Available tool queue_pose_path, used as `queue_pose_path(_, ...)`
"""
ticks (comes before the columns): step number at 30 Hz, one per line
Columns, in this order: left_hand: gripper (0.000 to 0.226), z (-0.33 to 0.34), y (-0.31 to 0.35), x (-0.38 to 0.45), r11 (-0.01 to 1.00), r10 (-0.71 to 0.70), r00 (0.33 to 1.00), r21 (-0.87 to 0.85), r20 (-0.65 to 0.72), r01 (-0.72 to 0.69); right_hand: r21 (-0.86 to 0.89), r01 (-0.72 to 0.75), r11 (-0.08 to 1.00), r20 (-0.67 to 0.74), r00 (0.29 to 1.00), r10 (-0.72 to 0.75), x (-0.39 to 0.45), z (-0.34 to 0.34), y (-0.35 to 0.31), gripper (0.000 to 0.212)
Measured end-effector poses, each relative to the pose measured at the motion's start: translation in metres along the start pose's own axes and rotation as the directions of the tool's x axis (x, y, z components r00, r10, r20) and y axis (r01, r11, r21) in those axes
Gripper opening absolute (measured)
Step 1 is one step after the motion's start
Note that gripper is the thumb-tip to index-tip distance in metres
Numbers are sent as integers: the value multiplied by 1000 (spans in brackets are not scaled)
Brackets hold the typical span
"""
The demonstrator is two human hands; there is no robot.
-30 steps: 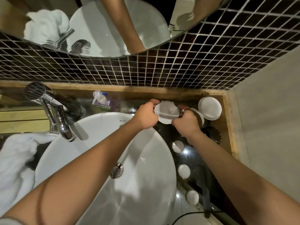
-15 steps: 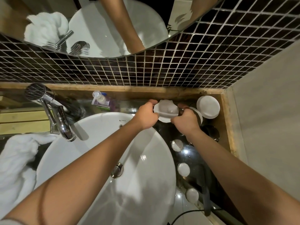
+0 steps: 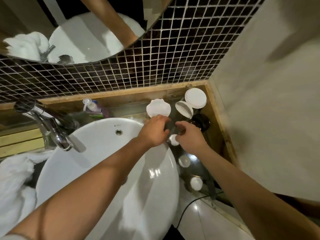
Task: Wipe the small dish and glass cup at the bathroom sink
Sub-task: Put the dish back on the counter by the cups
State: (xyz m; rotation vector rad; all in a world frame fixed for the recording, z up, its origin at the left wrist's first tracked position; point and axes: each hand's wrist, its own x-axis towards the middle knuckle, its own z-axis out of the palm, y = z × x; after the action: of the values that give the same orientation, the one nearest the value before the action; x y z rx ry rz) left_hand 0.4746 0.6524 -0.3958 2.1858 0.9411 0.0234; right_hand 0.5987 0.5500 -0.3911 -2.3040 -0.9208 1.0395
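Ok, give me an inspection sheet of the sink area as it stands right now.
Surface: dark glossy counter, reflective, beside the white basin.
Job's things: scalloped small dish set down by the back ledge; a glass cup cannot be made out for certain.
Clutter: two round white lids, small white caps, a pump bottle, white towel.
Hands: left hand and right hand close together over the counter edge; what they hold is unclear.
Cables: black cord trailing down front.
Surroundings: chrome faucet, mosaic tiles, mirror.
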Motion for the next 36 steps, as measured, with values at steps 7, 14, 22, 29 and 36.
queue_pose_path(7, 49, 34, 10, -3, 898, 119, 975, 399, 186, -186, -207, 81, 975, -17, 996, -87, -41, 9, 47, 46)
queue_pose_path(14, 44, 57, 24, 2, 793, 180, 955, 540, 234, -282, -436, 114, 893, 7, 992, -123, -58, 22, 77, 55)
queue_pose_path(22, 47, 68, 36, 15, 791, 47, 968, 583, 248, -188, -479, 217, 850, 69, 975, -211, -63, 27, 80, 39)
queue_pose_path(29, 45, 54, 32, 17, 860, 106, 974, 473, 201, -191, -571, 296, 766, 104, 952, -289, -56, 28, 77, 33)
queue_pose_path(36, 46, 16, 13, 16, 924, 119, 991, 359, 54, -130, -602, 299, 740, 131, 952, -277, -45, 23, 66, 42)
